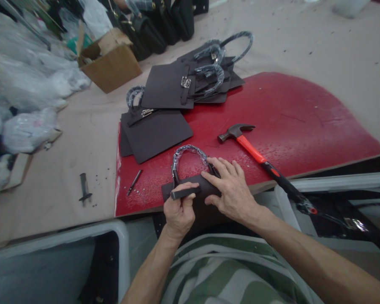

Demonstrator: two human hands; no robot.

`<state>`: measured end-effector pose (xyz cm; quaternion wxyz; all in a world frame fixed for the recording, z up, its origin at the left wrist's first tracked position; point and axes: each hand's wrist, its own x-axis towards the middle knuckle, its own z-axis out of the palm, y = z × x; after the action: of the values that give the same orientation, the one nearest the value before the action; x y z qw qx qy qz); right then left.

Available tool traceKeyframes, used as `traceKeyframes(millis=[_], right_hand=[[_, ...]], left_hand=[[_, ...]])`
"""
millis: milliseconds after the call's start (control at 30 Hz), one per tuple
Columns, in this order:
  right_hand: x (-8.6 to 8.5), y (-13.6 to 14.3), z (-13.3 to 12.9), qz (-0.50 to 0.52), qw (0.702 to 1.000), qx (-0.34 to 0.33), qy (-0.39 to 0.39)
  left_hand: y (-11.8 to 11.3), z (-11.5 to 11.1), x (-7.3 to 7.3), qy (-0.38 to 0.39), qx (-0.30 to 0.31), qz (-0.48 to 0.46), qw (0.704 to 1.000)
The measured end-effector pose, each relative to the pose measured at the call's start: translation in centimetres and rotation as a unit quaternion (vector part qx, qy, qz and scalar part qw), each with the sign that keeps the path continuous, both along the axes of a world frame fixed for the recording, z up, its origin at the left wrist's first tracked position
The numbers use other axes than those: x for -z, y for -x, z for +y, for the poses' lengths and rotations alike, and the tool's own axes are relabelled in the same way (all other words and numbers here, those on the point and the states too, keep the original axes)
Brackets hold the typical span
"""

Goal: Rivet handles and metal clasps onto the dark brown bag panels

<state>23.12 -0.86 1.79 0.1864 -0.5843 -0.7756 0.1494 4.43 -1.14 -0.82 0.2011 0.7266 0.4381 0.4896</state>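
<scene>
A dark bag panel [205, 185] with a plastic-wrapped looped handle [190, 148] lies at the front edge of the red board. My left hand [179, 211] is closed on a short, flat dark strap [185, 193] over the panel's left part. Where the strap's right end sits is hard to make out. My right hand [232, 188] rests on the panel's right side, fingers spread, fingertips beside the handle's right base. The panel's lower part hangs over the board's edge toward my lap and is partly hidden.
A claw hammer [251, 150] lies right on the red board [288, 114]; a thin metal punch [134, 182] lies left. Behind are stacked dark panels [164, 86] with wrapped handles. A cardboard box [114, 63], dark bags [148, 33] and a dark tool [84, 188] lie further left.
</scene>
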Motion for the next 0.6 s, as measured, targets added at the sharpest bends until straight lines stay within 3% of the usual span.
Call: traceKeyframes(millis=[367, 600], right_hand=[[0.01, -0.1, 0.02, 0.001, 1.0, -0.003, -0.006], [0.1, -0.09, -0.08, -0.003, 1.0, -0.005, -0.015]], left_hand=[[0.01, 0.15, 0.0, -0.001, -0.025, 0.042, 0.999], [-0.74, 0.89, -0.5, -0.052, 0.001, 0.081, 0.995]])
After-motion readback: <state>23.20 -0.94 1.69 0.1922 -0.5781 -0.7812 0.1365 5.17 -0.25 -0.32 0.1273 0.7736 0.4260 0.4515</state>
